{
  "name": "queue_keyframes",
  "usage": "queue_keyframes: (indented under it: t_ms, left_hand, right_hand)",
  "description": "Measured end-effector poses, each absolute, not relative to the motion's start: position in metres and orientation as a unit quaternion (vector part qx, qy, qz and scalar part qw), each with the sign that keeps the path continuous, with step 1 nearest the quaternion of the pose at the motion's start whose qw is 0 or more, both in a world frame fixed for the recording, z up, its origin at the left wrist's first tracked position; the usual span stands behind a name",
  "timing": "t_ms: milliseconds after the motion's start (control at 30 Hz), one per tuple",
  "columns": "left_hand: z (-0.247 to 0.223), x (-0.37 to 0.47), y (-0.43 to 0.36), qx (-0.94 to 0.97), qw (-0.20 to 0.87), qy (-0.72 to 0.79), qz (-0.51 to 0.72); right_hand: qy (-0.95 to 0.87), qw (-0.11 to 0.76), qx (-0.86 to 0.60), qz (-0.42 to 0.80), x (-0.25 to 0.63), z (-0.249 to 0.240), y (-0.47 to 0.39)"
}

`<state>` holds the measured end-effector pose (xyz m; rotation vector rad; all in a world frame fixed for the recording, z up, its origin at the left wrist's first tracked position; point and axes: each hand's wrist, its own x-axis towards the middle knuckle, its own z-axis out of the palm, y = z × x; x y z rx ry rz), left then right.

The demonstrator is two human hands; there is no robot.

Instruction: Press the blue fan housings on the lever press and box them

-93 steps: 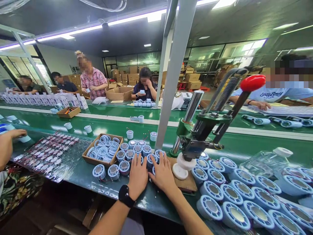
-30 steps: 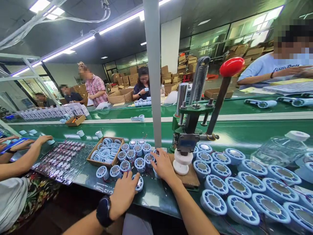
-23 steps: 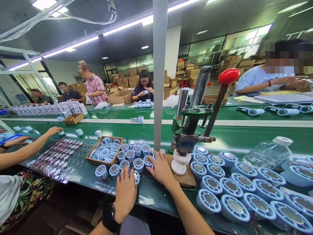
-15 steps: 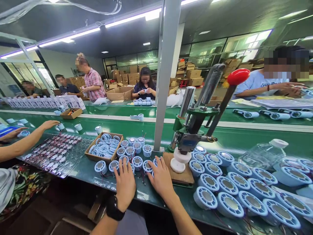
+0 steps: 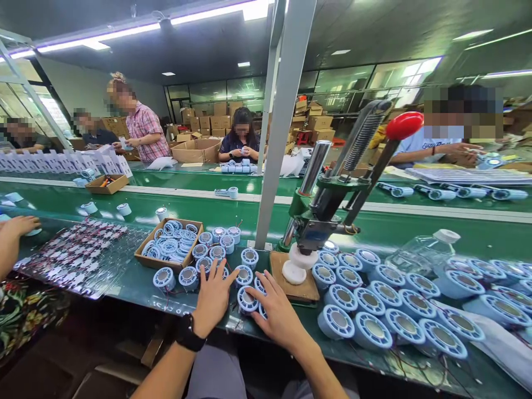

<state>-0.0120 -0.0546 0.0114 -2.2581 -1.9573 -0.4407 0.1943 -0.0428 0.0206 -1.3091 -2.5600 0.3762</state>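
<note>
My left hand (image 5: pixel 214 296), with a dark watch on its wrist, lies with spread fingers over several light blue round motor-like housings (image 5: pixel 188 278) with silver discs in their tops. The housings under its fingers are partly hidden. My right hand (image 5: pixel 277 311) is open too, palm down, its fingers on and around a pair of similar housings. Its thumb is close to the blue housing (image 5: pixel 247 298) at the table's front. Right of my hands stands a green hand press (image 5: pixel 320 221) with a red lever knob (image 5: pixel 405 126) and a white round fixture (image 5: pixel 293 272).
A cardboard box (image 5: pixel 143 254) of blue rings stands left of the housings. Rows of finished-looking housings (image 5: pixel 372 330) and a clear plastic bottle (image 5: pixel 424 252) occupy the right. A grey post (image 5: pixel 279 127) rises behind. A co-worker's hand (image 5: pixel 19 227) reaches in at far left; others sit across the green belt.
My right hand has moved slightly forward of the press toward the table's front edge, with housings beneath it shifted nearer me. The left fingers have spread wider. The camera view has turned slightly.
</note>
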Motion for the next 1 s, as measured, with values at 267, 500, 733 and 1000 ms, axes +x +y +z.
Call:
queue_keyframes:
  t_ms: [267, 500, 733, 1000]
  left_hand:
    - [0.013, -0.02, -0.048, -0.779, 0.031, -0.611, -0.136]
    - [0.017, 0.0, -0.067, -0.769, 0.004, -0.59, -0.249]
    - [-0.006, 0.04, -0.06, -0.755, -0.085, -0.583, -0.288]
    - [0.002, 0.009, -0.061, -0.807, -0.2, -0.442, -0.337]
  right_hand:
    - [-0.866, 0.047, -0.475, 0.149, 0.182, 0.036, -0.032]
    - [-0.857, 0.068, -0.504, 0.085, 0.185, 0.025, -0.042]
    - [-0.803, 0.095, -0.588, 0.036, 0.173, 0.02, -0.055]
    - [-0.758, 0.07, -0.641, 0.096, 0.174, 0.023, -0.078]
